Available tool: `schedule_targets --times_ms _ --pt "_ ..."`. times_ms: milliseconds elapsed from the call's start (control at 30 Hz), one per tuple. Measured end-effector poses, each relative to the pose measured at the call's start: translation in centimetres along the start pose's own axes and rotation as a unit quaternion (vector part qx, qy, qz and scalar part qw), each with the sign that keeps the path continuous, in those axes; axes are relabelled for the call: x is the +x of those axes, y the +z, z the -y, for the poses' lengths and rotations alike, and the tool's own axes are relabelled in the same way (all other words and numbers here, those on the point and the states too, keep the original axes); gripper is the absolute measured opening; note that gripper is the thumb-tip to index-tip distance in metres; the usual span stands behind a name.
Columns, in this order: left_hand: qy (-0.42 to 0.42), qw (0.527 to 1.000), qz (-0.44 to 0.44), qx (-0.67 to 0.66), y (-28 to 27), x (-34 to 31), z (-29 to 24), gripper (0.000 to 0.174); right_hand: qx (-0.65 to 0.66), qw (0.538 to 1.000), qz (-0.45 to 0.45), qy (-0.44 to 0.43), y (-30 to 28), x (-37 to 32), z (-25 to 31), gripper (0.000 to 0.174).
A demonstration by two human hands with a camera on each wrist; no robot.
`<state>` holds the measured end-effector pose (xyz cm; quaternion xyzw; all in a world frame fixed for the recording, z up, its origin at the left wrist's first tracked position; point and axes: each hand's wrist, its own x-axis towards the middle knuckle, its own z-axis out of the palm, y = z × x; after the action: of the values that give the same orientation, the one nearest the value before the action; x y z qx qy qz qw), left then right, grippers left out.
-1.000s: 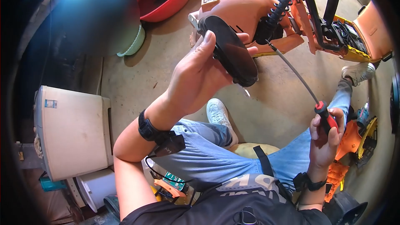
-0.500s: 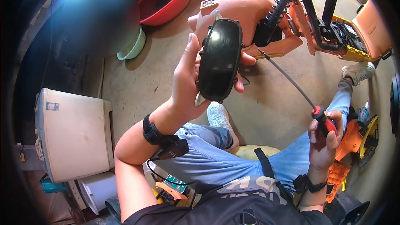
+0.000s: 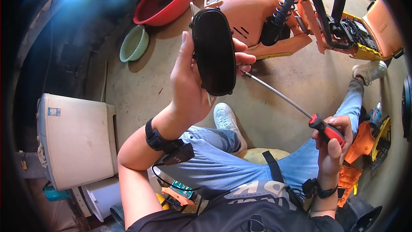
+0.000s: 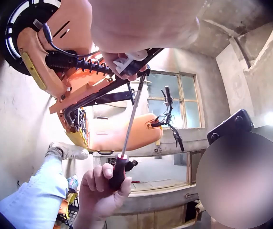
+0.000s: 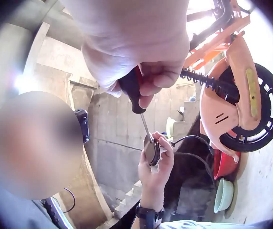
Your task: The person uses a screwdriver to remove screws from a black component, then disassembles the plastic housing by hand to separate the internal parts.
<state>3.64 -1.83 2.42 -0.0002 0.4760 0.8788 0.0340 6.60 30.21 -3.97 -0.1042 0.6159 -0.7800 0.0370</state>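
The dark oval part (image 3: 214,51) is up in the air over the floor (image 3: 279,122), in your left hand (image 3: 189,88). It was tipped sideways a second ago; now you have its broad glossy face turned toward the head camera. Your thumb lies along one long edge and your fingers wrap behind, their tips showing past the other.

The red-and-black screwdriver (image 3: 328,132), gripped by its handle in your curled right hand (image 3: 329,159), has swung in too: its tip was near the shock absorber (image 3: 285,13) and now ends at your left fingertips. That puts the tool at the part's back, I'd judge, rather than at the orange bodywork (image 3: 253,15).

Your head view hides that back, so you can't see there what the tip bears on. The right wrist view shows tip and part meeting, too small to make out any screw. A dark cable (image 5: 196,137) runs off near your left hand; its join is unclear. In the left wrist view, your own hand covers much of the part.
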Motion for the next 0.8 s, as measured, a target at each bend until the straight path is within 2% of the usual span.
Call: schedule_targets --times_ms 67,133,167,800 --pt "0.012 1.0 0.008 0.008 0.2 0.0 0.1 0.079 -0.009 1.0 0.003 0.0 0.1 0.0 0.1 0.054" --pt "0.012 0.998 -0.048 0.04 1.1 -0.1 0.1 0.08 -0.018 1.0 0.006 -0.001 0.2 0.0 0.0 0.052" --pt "0.011 0.998 -0.048 0.04 1.1 -0.1 0.1 0.08 -0.02 1.0 0.007 -0.002 0.3 0.0 0.0 0.052" --pt "0.073 0.989 0.012 0.13 0.9 -0.4 0.9 0.078 -0.033 0.999 0.007 0.009 0.3 0.2 0.2 0.051"
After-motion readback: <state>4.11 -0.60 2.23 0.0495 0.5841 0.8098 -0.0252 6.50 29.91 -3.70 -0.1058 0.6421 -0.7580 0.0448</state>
